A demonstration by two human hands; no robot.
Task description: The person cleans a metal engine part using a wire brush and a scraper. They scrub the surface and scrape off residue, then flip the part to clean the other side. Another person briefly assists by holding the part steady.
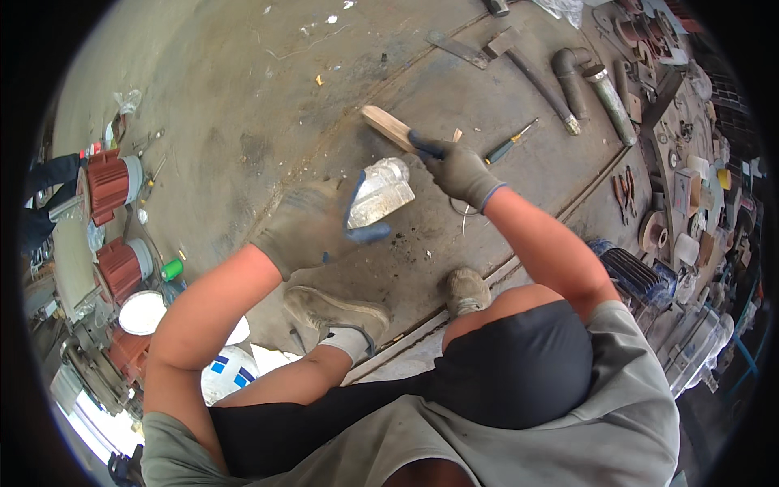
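Observation:
My left hand [325,225], in a grey work glove with blue fingertips, is round a silvery cast metal part [380,192] and grips it just above the floor. In my right hand [453,167], gloved the same way, is a wooden bar [387,126] that points up and to the left. A thin loop of wire [465,213] lies below my right wrist. To the right of that hand a screwdriver [511,141] with a dark and yellow handle rests on the floor, and a small wood chip [457,134] is close by the glove.
A long-handled hammer [535,76], a flat metal bar [457,49], an elbow pipe [569,79] and a metal tube [611,106] lie at the upper right. Pliers [625,195] are at the right, near a blue motor [633,274]. Red motors [106,185] stand at the left.

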